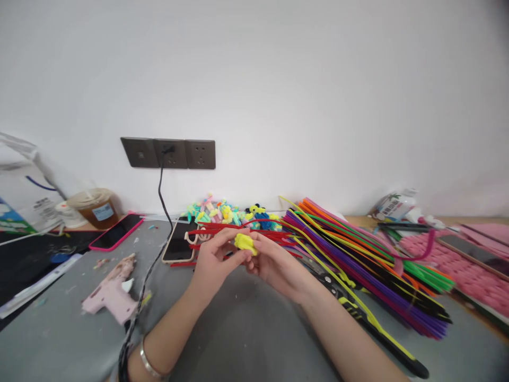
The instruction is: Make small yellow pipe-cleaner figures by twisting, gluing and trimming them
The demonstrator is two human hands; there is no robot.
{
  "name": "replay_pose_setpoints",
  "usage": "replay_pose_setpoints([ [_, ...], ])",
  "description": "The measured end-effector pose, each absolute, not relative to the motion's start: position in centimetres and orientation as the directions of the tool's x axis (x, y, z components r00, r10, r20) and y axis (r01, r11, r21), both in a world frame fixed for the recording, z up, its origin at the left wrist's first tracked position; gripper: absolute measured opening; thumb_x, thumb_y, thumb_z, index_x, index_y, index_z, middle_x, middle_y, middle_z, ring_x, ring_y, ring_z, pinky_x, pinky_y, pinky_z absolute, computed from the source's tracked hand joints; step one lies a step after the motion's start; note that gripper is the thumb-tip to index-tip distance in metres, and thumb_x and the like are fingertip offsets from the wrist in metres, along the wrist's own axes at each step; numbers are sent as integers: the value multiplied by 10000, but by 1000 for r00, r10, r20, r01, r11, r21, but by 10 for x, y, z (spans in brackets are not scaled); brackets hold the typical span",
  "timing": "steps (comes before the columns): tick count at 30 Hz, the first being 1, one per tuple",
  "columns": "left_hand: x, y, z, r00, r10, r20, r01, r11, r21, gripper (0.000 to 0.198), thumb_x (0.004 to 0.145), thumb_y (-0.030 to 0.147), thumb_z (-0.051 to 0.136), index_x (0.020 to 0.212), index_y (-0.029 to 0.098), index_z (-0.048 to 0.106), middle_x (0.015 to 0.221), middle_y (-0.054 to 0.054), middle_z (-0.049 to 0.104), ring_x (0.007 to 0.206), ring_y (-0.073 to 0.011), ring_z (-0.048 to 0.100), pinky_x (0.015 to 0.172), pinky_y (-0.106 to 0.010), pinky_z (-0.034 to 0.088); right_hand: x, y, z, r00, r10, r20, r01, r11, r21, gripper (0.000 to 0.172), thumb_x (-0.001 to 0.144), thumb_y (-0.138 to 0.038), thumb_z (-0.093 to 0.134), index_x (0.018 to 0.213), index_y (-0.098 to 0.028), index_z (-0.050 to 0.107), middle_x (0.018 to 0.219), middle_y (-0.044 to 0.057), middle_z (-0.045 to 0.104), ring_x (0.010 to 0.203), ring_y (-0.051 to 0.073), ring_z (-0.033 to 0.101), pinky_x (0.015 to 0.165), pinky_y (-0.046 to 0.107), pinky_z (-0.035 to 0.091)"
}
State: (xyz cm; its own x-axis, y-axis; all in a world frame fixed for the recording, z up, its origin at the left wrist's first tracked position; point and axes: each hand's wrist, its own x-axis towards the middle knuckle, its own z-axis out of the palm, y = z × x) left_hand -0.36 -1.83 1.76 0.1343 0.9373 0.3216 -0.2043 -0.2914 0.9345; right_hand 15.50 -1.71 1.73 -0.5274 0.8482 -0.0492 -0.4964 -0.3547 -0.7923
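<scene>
A small bundle of bent yellow pipe cleaner is held between my two hands, a little above the grey table. My left hand pinches it from the left with thumb and fingers. From the right, the fingers of my right hand close round its other side. Red pipe cleaners lie just behind my hands. A heap of small pastel pipe cleaner figures sits farther back against the wall. To the right spreads a thick bunch of pipe cleaners in many colours.
A pink glue gun lies left, its black cord running up to the wall socket. Two phones, a pink-cased phone and a pale-cased phone, lie behind it. Black-and-yellow pliers lie right. A drink cup stands back left.
</scene>
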Motion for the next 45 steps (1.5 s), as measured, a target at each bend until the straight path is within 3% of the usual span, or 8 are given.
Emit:
replay_pose_setpoints([
  [6, -8, -18, 13, 162, 891, 424, -65, -419, 906, 342, 771, 216, 732, 1113, 216, 740, 1069, -79, 717, 968, -212, 668, 862, -317, 559, 162, -14, 16, -560, 826, -59, -447, -361, -818, 230, 785, -318, 758, 932, -233, 603, 822, -25, 606, 719, 114, 565, 679, 231, 416],
  [15, -9, -23, 25, 181, 849, 497, 56, -513, 856, 222, 695, 153, 780, 911, 203, 782, 857, -60, 732, 839, -195, 659, 801, -306, 539, 171, -11, 13, -633, 773, -47, -381, -364, -850, 219, 773, -307, 775, 875, -222, 600, 814, -23, 585, 749, 125, 543, 714, 239, 410],
  [22, -6, -17, 16, 95, 952, 289, -116, -278, 953, 247, 717, 272, 770, 946, 181, 748, 895, -56, 746, 788, -187, 679, 709, -294, 570, 170, -10, 14, -607, 794, -48, -355, -324, -877, 284, 785, -395, 752, 956, -211, 618, 922, 17, 627, 826, 149, 596, 770, 263, 444],
  [25, -5, -11, 11, 8, 979, 205, -239, -198, 951, 335, 683, 304, 804, 980, 172, 723, 919, -59, 752, 839, -191, 688, 757, -305, 575, 167, -9, 14, -524, 852, 2, -311, -188, -932, 349, 799, -438, 726, 1042, -220, 603, 964, 34, 640, 873, 168, 613, 799, 286, 456],
  [28, -5, -7, 8, -12, 984, 180, -309, -175, 935, 342, 675, 292, 813, 980, 180, 707, 975, -61, 755, 930, -194, 688, 849, -317, 557, 159, -7, 9, -359, 919, 163, -176, 105, -979, 358, 775, -379, 756, 1052, -242, 575, 959, 24, 644, 873, 177, 609, 797, 303, 466],
  [32, -4, -8, 9, 51, 981, 188, -304, -164, 939, 305, 683, 267, 807, 954, 177, 699, 1015, -72, 752, 963, -206, 689, 848, -313, 554, 153, -6, 3, -208, 897, 390, -20, 395, -919, 295, 794, -330, 735, 1021, -242, 567, 952, 26, 644, 830, 181, 607, 755, 308, 476],
  [40, -7, -6, 8, 56, 985, 161, -255, -142, 957, 342, 643, 279, 831, 940, 163, 708, 976, -78, 760, 947, -223, 700, 833, -335, 570, 164, -1, 6, -206, 875, 438, 21, 451, -892, 187, 841, -325, 696, 966, -228, 596, 916, 33, 645, 782, 174, 610, 723, 311, 497],
  [45, -19, 3, 8, -69, 978, 197, -250, -208, 946, 383, 678, 281, 803, 1035, 181, 705, 1084, -78, 737, 916, -188, 695, 815, -308, 577, 173, 5, 8, -108, 889, 444, -14, 445, -895, 326, 845, -340, 682, 1126, -244, 549, 905, 33, 668, 756, 171, 608, 744, 339, 503],
])
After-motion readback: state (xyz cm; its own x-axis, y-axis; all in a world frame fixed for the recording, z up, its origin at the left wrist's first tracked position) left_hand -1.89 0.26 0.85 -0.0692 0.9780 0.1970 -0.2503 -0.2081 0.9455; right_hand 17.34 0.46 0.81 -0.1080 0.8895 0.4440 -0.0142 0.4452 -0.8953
